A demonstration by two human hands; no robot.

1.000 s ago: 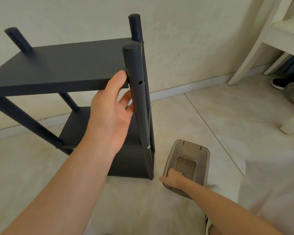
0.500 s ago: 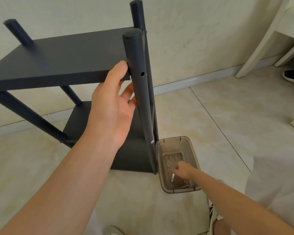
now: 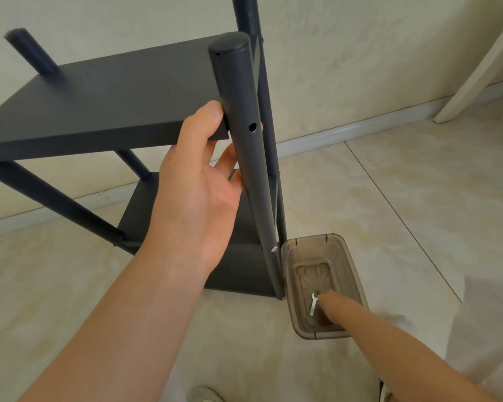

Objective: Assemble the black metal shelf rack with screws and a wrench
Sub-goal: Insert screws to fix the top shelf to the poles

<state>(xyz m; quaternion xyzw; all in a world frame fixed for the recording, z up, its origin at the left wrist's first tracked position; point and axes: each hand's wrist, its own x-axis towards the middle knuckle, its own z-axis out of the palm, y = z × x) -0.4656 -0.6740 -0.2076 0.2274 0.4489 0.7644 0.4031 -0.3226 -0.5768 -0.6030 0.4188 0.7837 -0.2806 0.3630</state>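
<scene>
Low at the right, the right hand (image 3: 330,309) reaches down into a brown see-through box (image 3: 352,264). That box stands on the tiled floor (image 3: 389,204), just beside the foot of the black rack (image 3: 50,197). Its fingers lie next to a small silver wrench (image 3: 313,304) on the box bottom; whether they touch or hold it cannot be told.

Higher and to the left, the left hand (image 3: 198,192) grips the front post (image 3: 244,158) of the rack. The thumb presses the post at the corner of the upper shelf (image 3: 105,105). The fingers (image 3: 230,161) curl round behind the post, and one tip shows on its far side beside an open hole (image 3: 252,127). A silver screw (image 3: 274,249) sits in the same post near its foot, level with the lower shelf (image 3: 238,272).

The rack stands upright on the floor, close to a pale wall (image 3: 360,53). A white furniture leg (image 3: 476,69) slants at the far right.
</scene>
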